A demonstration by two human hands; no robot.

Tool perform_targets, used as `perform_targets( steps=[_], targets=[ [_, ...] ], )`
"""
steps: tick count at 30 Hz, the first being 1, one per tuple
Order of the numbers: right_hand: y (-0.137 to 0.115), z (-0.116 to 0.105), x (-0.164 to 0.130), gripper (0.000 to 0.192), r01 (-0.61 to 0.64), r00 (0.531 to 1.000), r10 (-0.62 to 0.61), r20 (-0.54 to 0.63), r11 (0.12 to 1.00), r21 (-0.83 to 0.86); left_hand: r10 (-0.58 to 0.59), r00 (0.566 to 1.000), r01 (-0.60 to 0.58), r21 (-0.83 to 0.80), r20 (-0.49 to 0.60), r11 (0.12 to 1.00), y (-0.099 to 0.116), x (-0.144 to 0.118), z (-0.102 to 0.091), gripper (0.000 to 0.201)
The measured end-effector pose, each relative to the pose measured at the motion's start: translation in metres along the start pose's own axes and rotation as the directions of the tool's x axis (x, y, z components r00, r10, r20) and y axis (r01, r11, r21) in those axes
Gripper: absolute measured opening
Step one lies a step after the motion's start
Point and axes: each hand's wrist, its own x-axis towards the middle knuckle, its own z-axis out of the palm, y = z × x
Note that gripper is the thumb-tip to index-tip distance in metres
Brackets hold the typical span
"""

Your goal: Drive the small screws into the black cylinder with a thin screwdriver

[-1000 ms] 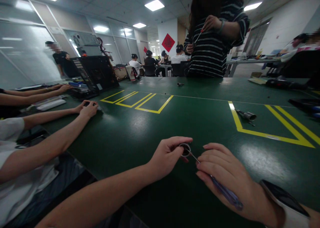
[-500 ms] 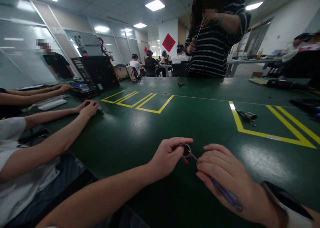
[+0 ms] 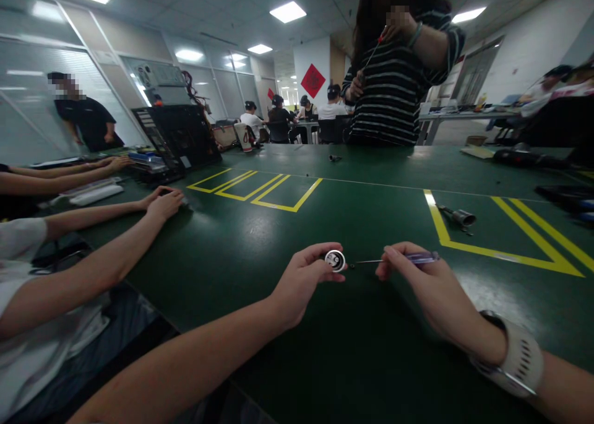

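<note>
- Head view: the left hand (image 3: 299, 281) grasps a small round part (image 3: 335, 261) between thumb and fingers, its open, light-rimmed end facing the camera.
- The round part is over the near portion of the green table (image 3: 260, 257), between the two hands.
- The right hand (image 3: 417, 278) grips a screwdriver (image 3: 423, 258) with a translucent purple handle, its shaft pointing left toward the round part but apart from it.
- A tiny dark piece (image 3: 352, 266) shows near the screwdriver's tip; whether they touch, I cannot tell.
- Farther right, a metal cylindrical piece (image 3: 464, 218) lies within yellow tape (image 3: 501, 255).
- Opposite stands a person in a striped top (image 3: 387, 96).
</note>
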Motion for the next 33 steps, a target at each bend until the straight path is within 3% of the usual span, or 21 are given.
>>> perform_targets(
  steps=[2,5,12,17,23,28,31,33],
  targets=[
    [0.009,0.002,0.007,0.032,-0.087,0.996,0.085,0.032,0.993,0.084,-0.025,1.0,0.025,-0.025,0.008,0.999,0.001,0.0,0.001,0.032],
    [0.016,0.003,0.01,0.033,-0.123,0.992,0.118,0.041,0.983,0.138,-0.045,0.999,0.045,-0.034,0.022,0.998,0.001,0.0,0.001,0.032],
    [0.016,0.002,0.01,0.034,-0.112,0.99,0.109,0.084,0.993,0.028,-0.045,0.999,0.046,-0.038,0.023,0.998,0.002,-0.001,0.002,0.032],
    [0.006,-0.004,0.008,0.034,0.026,0.991,0.005,0.131,0.973,-0.231,-0.042,0.999,0.042,-0.04,-0.006,0.998,0.003,-0.001,0.003,0.03],
    [-0.007,-0.004,0.001,0.033,0.216,0.972,-0.145,0.186,0.867,-0.45,-0.019,1.0,0.02,-0.036,0.02,0.999,-0.002,0.001,-0.001,0.032],
    [-0.001,-0.001,-0.007,0.029,0.343,0.938,-0.334,0.092,0.858,-0.383,-0.004,1.0,0.004,-0.031,-0.004,1.0,-0.002,0.001,0.0,0.032],
    [-0.003,-0.004,-0.015,0.02,0.496,0.859,-0.512,0.004,0.83,-0.254,0.004,1.0,-0.004,-0.022,-0.017,1.0,-0.002,0.001,0.001,0.033],
    [-0.009,-0.004,-0.021,0.013,0.575,0.811,-0.584,0.025,0.79,-0.212,0.015,1.0,-0.015,-0.02,0.003,1.0,-0.002,0.001,0.0,0.035]
  ],
)
